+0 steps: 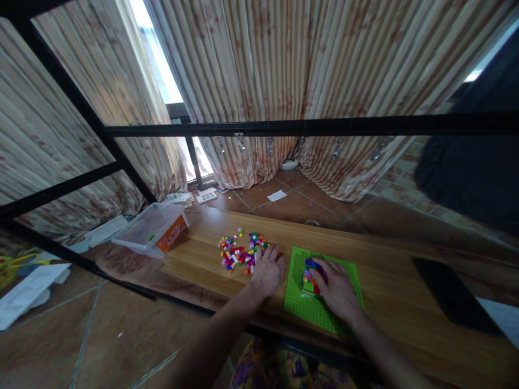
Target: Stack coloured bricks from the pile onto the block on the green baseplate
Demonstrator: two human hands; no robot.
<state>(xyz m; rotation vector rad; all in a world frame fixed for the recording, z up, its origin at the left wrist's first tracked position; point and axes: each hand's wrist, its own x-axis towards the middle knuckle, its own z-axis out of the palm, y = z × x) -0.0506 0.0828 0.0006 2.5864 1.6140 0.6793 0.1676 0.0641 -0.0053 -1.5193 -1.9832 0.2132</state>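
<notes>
A loose pile of small coloured toy bricks (239, 256) lies on the wooden board. My left hand (268, 272) rests at the pile's right edge, palm down, fingers somewhat apart and touching the bricks; I see nothing gripped in it. On the green baseplate (298, 294) sits a multicoloured brick build (310, 276) with blue, red, orange and green parts. Wrapped over its right side is my right hand (335, 283), thumb at the front and fingers behind. The hand hides much of the build's right part.
A clear plastic bin (141, 229) with an orange label stands at the board's left end. A dark flat panel (456, 297) lies at the right of the wooden board (385, 275). A black metal bar (275, 128) crosses in front of the curtains.
</notes>
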